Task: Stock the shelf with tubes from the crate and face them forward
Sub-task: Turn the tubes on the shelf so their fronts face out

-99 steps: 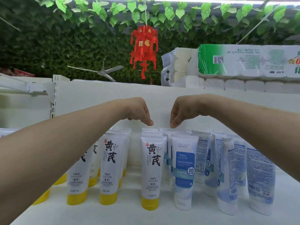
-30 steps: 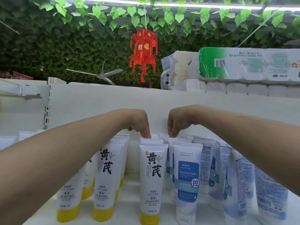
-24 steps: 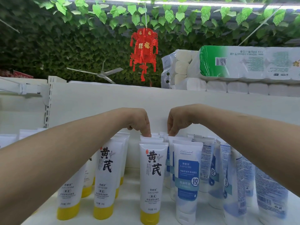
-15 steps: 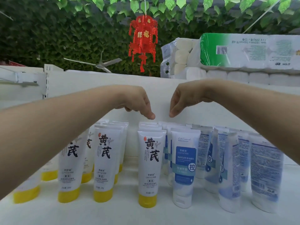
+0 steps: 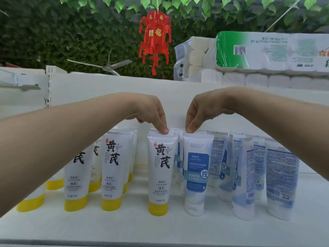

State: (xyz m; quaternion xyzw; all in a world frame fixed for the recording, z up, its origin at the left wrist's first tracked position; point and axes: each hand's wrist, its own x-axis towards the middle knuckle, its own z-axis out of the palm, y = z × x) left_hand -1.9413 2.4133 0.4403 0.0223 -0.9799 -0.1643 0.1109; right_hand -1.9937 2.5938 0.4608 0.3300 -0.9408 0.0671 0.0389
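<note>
One wide-angle camera worn on the person's head faces forward and slightly down, close over the flat white shelf board (image 5: 160, 229), with upright white plastic tubes (image 5: 161, 173) near centre and a green leaf wall (image 5: 53, 32) farther behind.

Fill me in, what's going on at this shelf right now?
A person is tidying tubes standing on a white shelf. The left hand has its fingertips on the crimped tops of the yellow-capped tube row. The right hand is on the tops of the blue-and-white tube row beside it. Whether they pinch or only touch is unclear. Both front tubes face forward, but several blue tubes further right show their back labels. No crate is in view.
</note>
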